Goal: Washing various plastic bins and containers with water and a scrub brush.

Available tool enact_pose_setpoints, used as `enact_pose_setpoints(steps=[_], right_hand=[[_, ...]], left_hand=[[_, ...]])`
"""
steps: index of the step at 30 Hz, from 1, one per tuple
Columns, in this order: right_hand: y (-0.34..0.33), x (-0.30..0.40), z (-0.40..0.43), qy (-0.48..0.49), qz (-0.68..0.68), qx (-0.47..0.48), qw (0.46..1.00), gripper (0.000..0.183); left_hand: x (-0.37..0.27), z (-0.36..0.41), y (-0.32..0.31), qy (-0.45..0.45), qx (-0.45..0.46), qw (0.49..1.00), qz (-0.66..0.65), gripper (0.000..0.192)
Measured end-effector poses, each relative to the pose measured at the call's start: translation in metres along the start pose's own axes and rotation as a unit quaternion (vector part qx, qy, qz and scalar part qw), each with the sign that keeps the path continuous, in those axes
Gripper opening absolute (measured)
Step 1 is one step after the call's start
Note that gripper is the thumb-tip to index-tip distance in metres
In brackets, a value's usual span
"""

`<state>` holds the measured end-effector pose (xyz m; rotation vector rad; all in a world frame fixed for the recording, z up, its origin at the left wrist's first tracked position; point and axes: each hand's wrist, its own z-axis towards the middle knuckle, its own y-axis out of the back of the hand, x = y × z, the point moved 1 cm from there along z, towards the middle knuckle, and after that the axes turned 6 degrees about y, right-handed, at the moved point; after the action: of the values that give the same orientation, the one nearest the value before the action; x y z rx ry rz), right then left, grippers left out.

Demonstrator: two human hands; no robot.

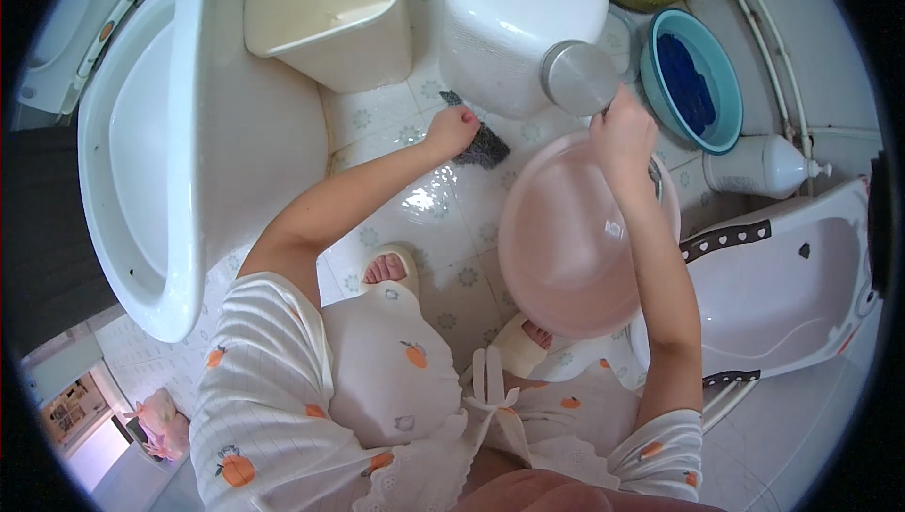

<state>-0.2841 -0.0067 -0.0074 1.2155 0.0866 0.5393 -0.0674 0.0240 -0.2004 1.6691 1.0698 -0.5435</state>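
Note:
My left hand [453, 131] is closed on a dark mesh cloth [483, 147], which hangs from both sides of the fist just above the wet tiled floor or against it; I cannot tell which. My right hand [625, 131] grips the handle of a round metal vessel [581, 78], perhaps a ladle or small pot, seen from its flat round face. That vessel is in front of a glossy white rounded container [524, 10]. Below my right forearm is a pink plastic basin [565, 243], tilted, between my right foot and the white container.
A white washbasin or toilet-like ceramic fixture [185, 158] stands at the left, a cream plastic bin [339, 52] beyond it. At the right are a teal basin [732, 105] holding dark blue cloth, a white pump bottle [756, 165], a baby bathtub [778, 286] and wall pipes [771, 38].

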Motion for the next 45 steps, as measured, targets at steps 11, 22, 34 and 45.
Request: enact_pose_setpoints(steps=[11, 22, 34, 45], right_hand=[[-0.031, -0.005, -0.051, 0.160, 0.025, 0.014, 0.987, 0.037], [-0.031, -0.004, -0.043, 0.127, 0.048, 0.020, 0.990, 0.038], [-0.034, -0.008, -0.044, 0.147, 0.067, 0.018, 0.987, 0.036], [-0.012, -0.046, -0.019, 0.086, 0.062, -0.079, 0.991, 0.040]], left_hand=[[-0.066, -0.006, 0.007, -0.092, -0.124, 0.962, -0.227, 0.023], [-0.067, 0.004, -0.012, 0.044, -0.131, 0.931, -0.337, 0.013], [-0.034, -0.019, -0.029, 0.042, 0.010, 0.970, -0.239, 0.018], [-0.105, -0.014, 0.051, -0.210, -0.062, 0.931, -0.293, 0.018]])
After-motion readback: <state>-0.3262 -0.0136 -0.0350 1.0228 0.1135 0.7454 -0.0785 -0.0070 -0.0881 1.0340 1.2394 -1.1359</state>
